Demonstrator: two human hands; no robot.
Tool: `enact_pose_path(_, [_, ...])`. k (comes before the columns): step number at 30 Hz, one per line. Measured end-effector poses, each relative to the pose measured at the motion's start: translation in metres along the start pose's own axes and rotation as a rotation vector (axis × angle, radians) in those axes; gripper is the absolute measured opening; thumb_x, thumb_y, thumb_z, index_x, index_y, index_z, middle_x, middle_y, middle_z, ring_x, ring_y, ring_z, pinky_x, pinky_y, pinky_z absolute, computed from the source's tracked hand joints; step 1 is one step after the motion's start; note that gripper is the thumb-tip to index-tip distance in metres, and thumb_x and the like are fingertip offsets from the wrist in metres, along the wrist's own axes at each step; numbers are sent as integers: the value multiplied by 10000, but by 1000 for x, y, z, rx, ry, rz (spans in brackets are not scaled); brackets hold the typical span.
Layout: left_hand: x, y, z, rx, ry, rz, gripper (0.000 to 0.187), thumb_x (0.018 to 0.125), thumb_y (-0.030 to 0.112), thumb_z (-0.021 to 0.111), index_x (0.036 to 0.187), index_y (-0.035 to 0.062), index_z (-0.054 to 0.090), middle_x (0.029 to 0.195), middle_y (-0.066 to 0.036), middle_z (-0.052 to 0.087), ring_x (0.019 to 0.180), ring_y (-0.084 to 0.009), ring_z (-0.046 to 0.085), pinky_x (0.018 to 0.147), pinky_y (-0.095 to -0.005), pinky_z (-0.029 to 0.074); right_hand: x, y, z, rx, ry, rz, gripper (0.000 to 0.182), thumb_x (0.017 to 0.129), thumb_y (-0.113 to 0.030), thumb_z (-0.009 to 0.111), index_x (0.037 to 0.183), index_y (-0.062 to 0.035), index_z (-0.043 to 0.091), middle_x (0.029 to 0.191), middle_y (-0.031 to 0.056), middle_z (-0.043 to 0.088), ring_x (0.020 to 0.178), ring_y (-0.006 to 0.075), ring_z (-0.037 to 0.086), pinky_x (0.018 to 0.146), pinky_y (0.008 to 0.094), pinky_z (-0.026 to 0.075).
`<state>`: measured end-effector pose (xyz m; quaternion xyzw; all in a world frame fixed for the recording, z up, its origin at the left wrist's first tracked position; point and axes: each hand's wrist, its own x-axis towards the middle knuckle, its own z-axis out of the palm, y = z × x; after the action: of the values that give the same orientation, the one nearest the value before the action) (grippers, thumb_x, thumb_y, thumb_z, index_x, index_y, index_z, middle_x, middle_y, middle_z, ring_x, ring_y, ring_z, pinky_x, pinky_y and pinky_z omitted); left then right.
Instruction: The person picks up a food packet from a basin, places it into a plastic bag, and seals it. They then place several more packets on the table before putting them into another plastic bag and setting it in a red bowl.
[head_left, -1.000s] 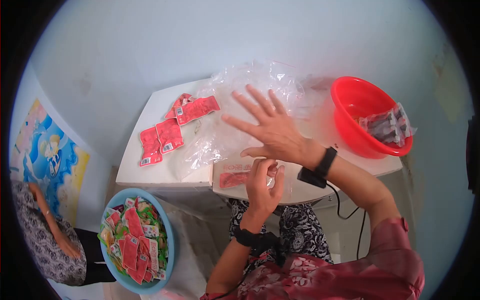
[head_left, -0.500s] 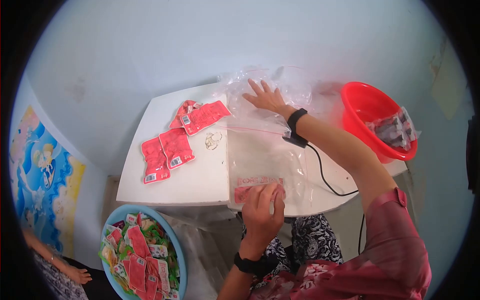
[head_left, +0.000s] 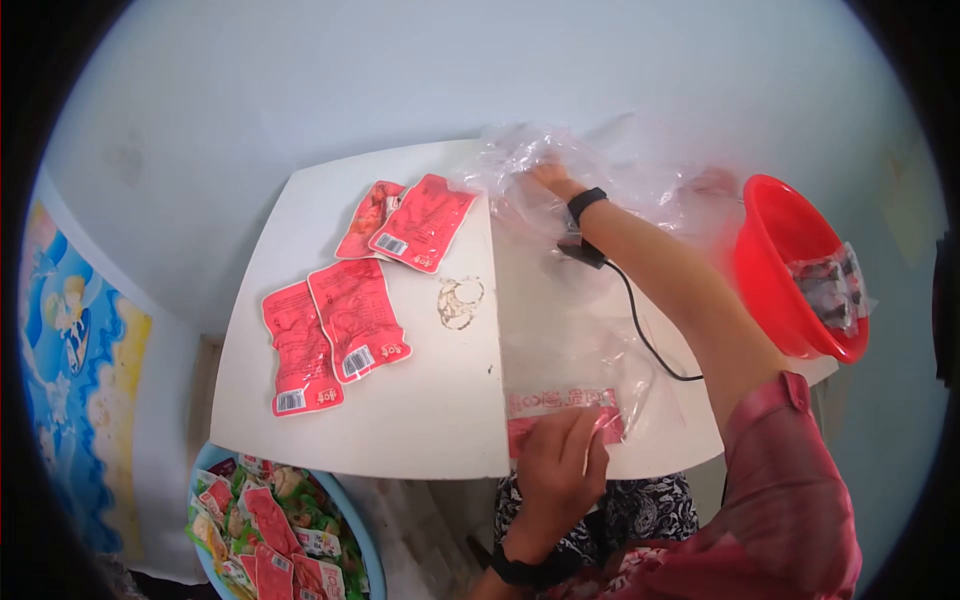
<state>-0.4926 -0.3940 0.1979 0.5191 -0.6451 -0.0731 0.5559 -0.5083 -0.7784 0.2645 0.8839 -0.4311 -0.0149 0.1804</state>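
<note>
Near the table's front edge, my left hand (head_left: 562, 465) has its fingers curled closed on the lower end of a clear plastic bag (head_left: 570, 345) with red printing. The bag lies flat on the white table. Farther back, my right hand (head_left: 548, 178) is bunched among clear, crinkled plastic bags (head_left: 520, 150), which partly cover its fingers. To the left lie several red sealed food packets: a flat one (head_left: 425, 222) overlaps another (head_left: 366, 215), and a second pair (head_left: 357, 318) sits nearer the front.
A red basin (head_left: 752, 265) at the right holds small clear-wrapped packs (head_left: 828, 290). Below the table's left front edge stands a blue tub (head_left: 365, 525) full of colourful packets (head_left: 270, 520). A black cable (head_left: 640, 325) runs across the white table (head_left: 440, 420) beneath my right arm.
My right hand has gone from spread flat on the plastic to bunched in it, and the film has crumpled up. My left hand keeps hold of the printed bag. The view has shifted.
</note>
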Motion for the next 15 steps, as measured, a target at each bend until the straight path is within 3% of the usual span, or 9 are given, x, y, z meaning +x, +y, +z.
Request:
enact_pose_path(8, [3, 1, -1, -2, -11, 30, 339, 773, -29, 740, 1106, 2, 692, 1025, -120, 673, 893, -285, 655, 767, -376, 537, -3, -9, 9, 142, -13, -28, 352, 959, -289, 541, 1282, -198, 649, 1262, 98, 664, 1266, 295, 593, 979, 428, 507])
enact_pose_path(15, [-2, 0, 2, 73, 21, 88, 353, 793, -36, 709, 1140, 15, 668, 1052, -124, 662, 892, -294, 660, 773, -390, 547, -44, 1, -29, 523, -101, -92, 396, 960, -266, 536, 1339, -188, 620, 1298, 111, 650, 1281, 308, 584, 1013, 422, 490])
